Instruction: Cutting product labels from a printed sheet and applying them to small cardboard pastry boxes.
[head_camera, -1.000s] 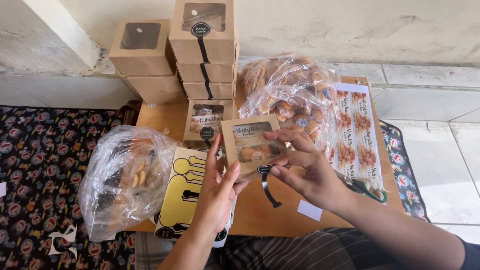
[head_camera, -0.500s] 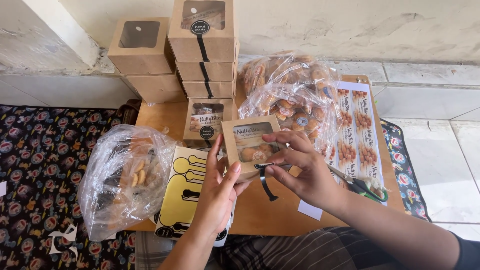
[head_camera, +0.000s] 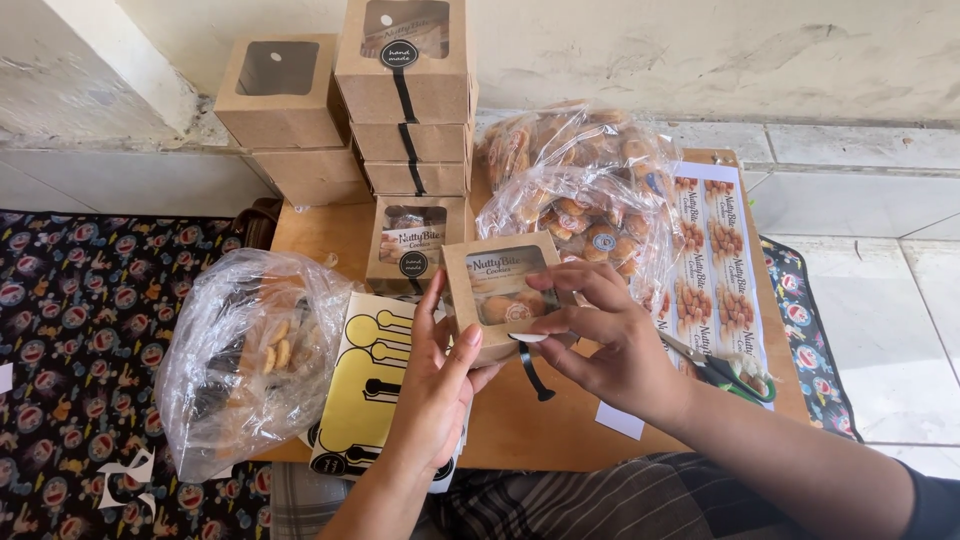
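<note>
the left hand (head_camera: 432, 385) cups the near left corner of a small brown window box (head_camera: 497, 291), fingers curled against its side and underside, holding it tilted above the wooden bench (head_camera: 320, 235). the right hand (head_camera: 610, 345) pinches a black seal sticker (head_camera: 528, 352) at the front lower edge of the box, thumb and forefinger closed on its round head while the black tail hangs free below and is not yet pressed down. cookies show through the window, and the printed label already sits on the window, so filling and labelling of this box appear complete; sealing looks to be in progress. behind it one labelled and sealed box (head_camera: 413, 244) lies on the bench, and a stack of sealed boxes (head_camera: 408, 100) stands against the wall, with plain boxes (head_camera: 285, 115) beside the stack showing no label or strip. two clear bags of cookies (head_camera: 585, 195) remain on the bench, and another bag (head_camera: 250, 355) lies at the left, so stock is judged to remain. a sheet of black stickers (head_camera: 370, 385), a label sheet (head_camera: 715, 265) and scissors (head_camera: 725, 372) lie within reach.
</note>
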